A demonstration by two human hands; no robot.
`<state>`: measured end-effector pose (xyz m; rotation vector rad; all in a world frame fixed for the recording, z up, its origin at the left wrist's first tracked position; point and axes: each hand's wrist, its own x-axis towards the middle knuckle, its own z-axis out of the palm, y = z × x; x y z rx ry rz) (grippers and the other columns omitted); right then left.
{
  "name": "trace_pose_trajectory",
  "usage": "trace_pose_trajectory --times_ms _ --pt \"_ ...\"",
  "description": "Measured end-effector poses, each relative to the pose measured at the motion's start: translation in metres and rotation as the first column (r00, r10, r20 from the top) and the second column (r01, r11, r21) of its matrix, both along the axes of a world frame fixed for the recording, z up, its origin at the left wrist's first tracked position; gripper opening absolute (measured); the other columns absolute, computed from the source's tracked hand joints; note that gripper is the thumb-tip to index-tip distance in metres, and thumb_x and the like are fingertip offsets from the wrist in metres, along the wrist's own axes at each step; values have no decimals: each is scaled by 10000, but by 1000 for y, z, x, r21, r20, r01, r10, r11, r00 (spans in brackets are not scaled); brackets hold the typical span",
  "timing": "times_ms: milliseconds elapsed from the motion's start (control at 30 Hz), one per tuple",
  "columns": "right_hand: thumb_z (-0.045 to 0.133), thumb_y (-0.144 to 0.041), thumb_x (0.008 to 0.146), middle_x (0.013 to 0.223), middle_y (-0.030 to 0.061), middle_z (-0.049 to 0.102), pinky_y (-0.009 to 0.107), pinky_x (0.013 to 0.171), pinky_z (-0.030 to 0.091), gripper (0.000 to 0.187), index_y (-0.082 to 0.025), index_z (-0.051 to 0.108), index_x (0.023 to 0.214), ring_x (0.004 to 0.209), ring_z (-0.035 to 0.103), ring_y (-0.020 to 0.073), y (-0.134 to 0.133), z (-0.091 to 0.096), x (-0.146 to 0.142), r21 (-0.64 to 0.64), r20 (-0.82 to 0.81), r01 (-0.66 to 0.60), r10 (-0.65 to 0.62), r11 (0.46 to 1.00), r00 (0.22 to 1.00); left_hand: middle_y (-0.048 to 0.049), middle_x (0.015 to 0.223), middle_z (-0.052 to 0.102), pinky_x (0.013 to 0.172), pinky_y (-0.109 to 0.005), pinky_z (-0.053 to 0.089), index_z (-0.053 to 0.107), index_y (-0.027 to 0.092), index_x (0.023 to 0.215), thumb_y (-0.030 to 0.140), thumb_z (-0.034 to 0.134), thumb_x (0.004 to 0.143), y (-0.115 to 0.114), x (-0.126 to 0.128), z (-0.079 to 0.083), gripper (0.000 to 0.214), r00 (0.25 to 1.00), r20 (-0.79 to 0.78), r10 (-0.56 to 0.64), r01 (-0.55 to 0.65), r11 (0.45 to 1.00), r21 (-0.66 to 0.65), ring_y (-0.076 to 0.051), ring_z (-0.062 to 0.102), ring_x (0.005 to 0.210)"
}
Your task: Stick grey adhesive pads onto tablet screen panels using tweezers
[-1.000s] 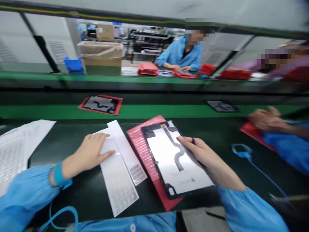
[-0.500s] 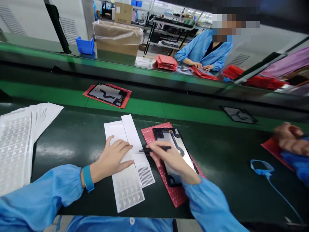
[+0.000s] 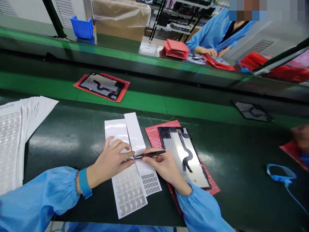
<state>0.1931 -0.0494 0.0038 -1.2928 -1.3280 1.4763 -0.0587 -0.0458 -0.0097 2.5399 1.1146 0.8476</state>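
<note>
1. Black tweezers [image 3: 153,154] sit pinched in the fingers of the right hand [image 3: 166,165]; left hand [image 3: 109,160]: thumb and forefinger nearly together at the tips, any hold unclear.
2. Step, judged: fine tip work over the white sheets [image 3: 131,193]; next move calls for steadiness.
3. Display panel [image 3: 173,148] lies rightward on red bubble wrap [image 3: 153,132]; right wrist overlaps one edge.
4. Paper stack [image 3: 11,145] far left on bench [image 3: 72,132].

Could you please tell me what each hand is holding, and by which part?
The right hand holds black tweezers around their middle; whether the left hand, at their tips, pinches anything cannot be told.
</note>
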Motion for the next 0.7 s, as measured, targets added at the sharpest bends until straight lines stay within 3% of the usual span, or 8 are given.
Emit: trace_pose_trajectory --times_ms 300,500,700 --pt "935 -403 801 906 87 802 300 682 654 285 -188 824 951 791 786 252 0 -1 -2 0 -13 -8 8 1000 1000 -21 1169 649 1148 -535 211 698 292 1213 461 556 1093 0 0 1 251 998 -57 29 -28 999 20 -216 574 1103" --pt "954 -418 778 920 92 806 301 717 664 321 -189 827 963 832 796 264 0 0 -4 -17 -40 43 -43 999 998 -32 1205 640 1210 -564 133 696 298 1233 454 545 1096 -2 1 1 256 996 -75 52 -51 998 22 -222 564 1140" --pt "943 -383 798 908 84 806 272 704 658 286 -182 826 963 831 799 251 1 0 -3 -2 -45 12 -12 1000 999 -20 1184 643 1252 -551 77 708 314 1225 455 573 1085 -2 1 -1 240 997 -58 53 -52 999 13 -202 569 1134"
